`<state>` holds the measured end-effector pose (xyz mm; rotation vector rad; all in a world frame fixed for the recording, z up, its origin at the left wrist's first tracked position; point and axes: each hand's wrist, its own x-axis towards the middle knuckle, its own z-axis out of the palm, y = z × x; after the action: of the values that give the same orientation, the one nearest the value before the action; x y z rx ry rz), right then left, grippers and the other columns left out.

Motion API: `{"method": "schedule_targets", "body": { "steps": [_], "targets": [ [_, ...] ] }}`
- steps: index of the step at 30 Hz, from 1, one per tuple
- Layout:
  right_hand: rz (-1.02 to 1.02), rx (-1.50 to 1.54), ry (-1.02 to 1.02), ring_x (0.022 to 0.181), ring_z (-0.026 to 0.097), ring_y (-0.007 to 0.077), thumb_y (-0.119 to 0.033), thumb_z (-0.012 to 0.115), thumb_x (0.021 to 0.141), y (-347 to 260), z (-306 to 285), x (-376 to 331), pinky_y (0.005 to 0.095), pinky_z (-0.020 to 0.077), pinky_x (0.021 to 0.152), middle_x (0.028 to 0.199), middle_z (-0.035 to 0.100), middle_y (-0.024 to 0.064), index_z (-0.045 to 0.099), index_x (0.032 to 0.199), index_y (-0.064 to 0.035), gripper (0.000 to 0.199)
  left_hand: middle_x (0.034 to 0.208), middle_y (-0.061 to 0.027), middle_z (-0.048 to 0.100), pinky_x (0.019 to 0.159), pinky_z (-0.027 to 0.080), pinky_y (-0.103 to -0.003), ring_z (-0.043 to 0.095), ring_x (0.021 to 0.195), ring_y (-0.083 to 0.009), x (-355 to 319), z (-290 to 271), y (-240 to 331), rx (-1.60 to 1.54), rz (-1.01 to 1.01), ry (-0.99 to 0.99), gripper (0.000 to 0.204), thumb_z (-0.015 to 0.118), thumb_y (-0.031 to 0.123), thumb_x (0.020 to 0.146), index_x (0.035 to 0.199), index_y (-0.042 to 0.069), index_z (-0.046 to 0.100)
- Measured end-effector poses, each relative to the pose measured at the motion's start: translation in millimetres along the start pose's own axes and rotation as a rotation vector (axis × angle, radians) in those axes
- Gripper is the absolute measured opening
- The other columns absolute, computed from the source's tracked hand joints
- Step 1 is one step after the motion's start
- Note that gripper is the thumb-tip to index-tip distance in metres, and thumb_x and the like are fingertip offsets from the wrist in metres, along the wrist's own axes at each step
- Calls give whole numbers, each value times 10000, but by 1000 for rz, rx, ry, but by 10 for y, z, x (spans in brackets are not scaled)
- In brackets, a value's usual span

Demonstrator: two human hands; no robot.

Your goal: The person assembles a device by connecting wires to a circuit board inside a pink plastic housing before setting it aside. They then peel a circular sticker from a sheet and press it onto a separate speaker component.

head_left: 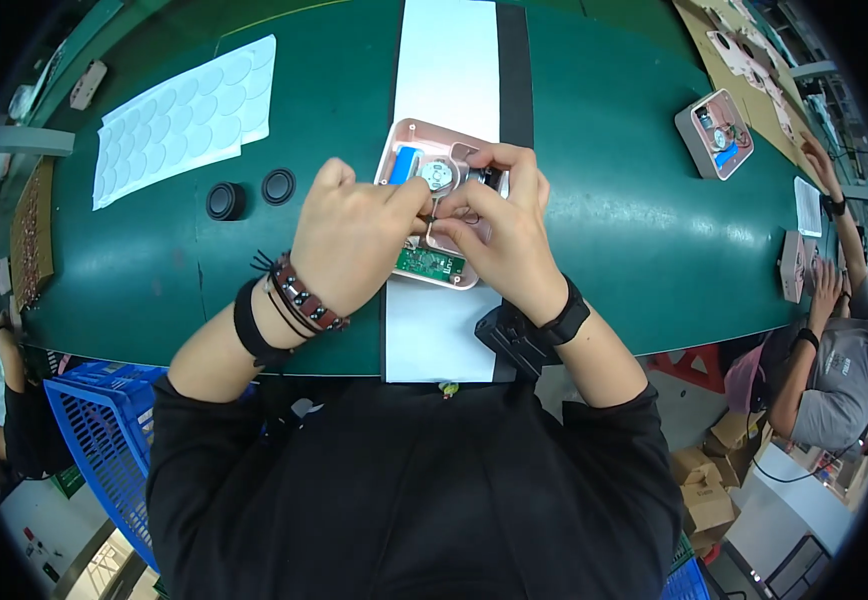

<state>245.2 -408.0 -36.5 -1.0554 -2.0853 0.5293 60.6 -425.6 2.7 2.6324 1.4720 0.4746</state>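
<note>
An open pink plastic housing [403, 131] lies in front of me on a white strip. Inside it are a blue block [404, 164], a round silvery part [438, 176] and a green circuit board [428, 264]. Thin wires [435, 213] run between these parts. My left hand [349, 235] reaches in from the left, its thumb and index finger pinched beside the round part; what they hold is hidden. From the right, my right hand [510, 225] pinches at the wires with its fingertips. A dark cylindrical part [485, 177] shows partly beneath its index finger.
A white sheet of round stickers [189, 120] lies at the left on the green table. Two black round parts, one standing [224, 201] and one flat [278, 186], sit nearby. Another pink housing [714, 135] is at the right. A black object [510, 340] lies near the front edge. Co-workers sit at both sides.
</note>
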Motion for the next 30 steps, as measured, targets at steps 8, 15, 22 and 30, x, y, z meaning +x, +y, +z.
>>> {"method": "schedule_targets", "body": {
  "steps": [8, 15, 22, 30],
  "targets": [
    [-159, -26, -79, 1163, 442, 265, -100, 797, 643, 78, -16, -32, 440, 258, 1007, 1139, 519, 60, 647, 776, -123, 202, 686, 21, 635, 710, 333, -334, 602, 608, -153, -142, 73, 59, -41, 49, 175, 50, 602, 88, 809, 829, 133, 593],
    [-22, 78, -115, 1171, 442, 287, -55, 778, 629, -38, 0, -13, 443, 250, 1021, 1165, 519, 60, 628, 719, -97, 180, 669, 11, 642, 700, 356, -339, 609, 597, -161, -42, -43, 118, 55, 48, -15, 67, 623, 114, 791, 847, 150, 617],
    [-51, 25, -79, 1158, 457, 282, -52, 788, 616, -12, 32, -15, 448, 262, 1024, 1157, 518, 68, 607, 716, -84, 209, 632, -16, 641, 671, 385, -343, 608, 568, -193, 127, -145, 60, 69, -17, -283, 67, 639, 166, 801, 868, 161, 634],
    [-167, -34, -48, 1085, 514, 247, -134, 820, 609, -28, -86, -1, 480, 296, 1019, 1106, 531, 42, 624, 789, -112, 267, 643, -23, 642, 658, 383, -318, 608, 594, -195, -110, -34, 42, -75, 0, 26, 57, 662, 136, 810, 845, 133, 617]
  ]
}}
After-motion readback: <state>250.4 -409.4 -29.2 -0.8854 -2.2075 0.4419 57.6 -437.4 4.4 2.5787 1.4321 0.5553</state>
